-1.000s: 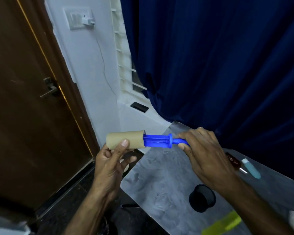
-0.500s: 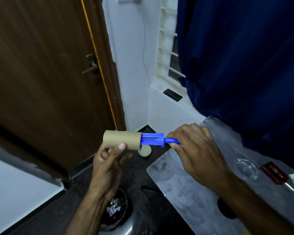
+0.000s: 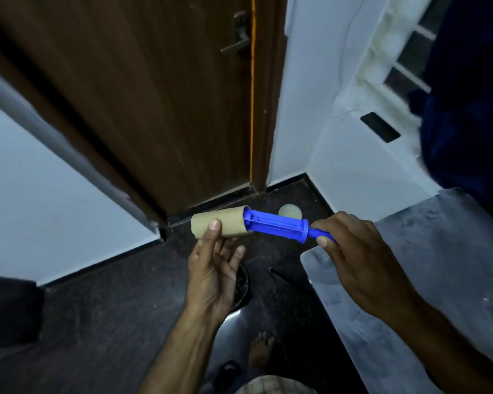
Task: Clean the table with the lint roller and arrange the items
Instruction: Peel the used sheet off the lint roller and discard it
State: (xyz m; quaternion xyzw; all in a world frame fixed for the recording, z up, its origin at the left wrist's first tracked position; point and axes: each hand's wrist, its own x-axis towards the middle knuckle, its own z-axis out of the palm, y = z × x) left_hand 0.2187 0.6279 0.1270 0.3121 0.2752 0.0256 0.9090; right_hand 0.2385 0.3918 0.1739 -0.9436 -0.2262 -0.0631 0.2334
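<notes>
We found the lint roller (image 3: 276,225) held in the air just left of the table (image 3: 439,265), off its rounded corner and above the dark floor (image 3: 111,294), with no part of it touching the tabletop. The right hand (image 3: 353,257), over that same corner of the table, had its fingers and thumb curled round the blue handle. The roller's blue spindle pointed away from the table to the left, and a brown cardboard tube (image 3: 219,224) covered only its far end, leaving most of the spindle bare. The left hand (image 3: 214,277), farther left of the table, pinched that tube, with the thumb pressed on its near face and the fingers underneath, loosely spread. We noted a pale round disc (image 3: 290,211) on the floor beyond the table's corner, a brown door (image 3: 154,95) well beyond it, a dark blue curtain (image 3: 467,123) behind the table, and a bare foot (image 3: 261,348) on the floor beside the table's near edge.
</notes>
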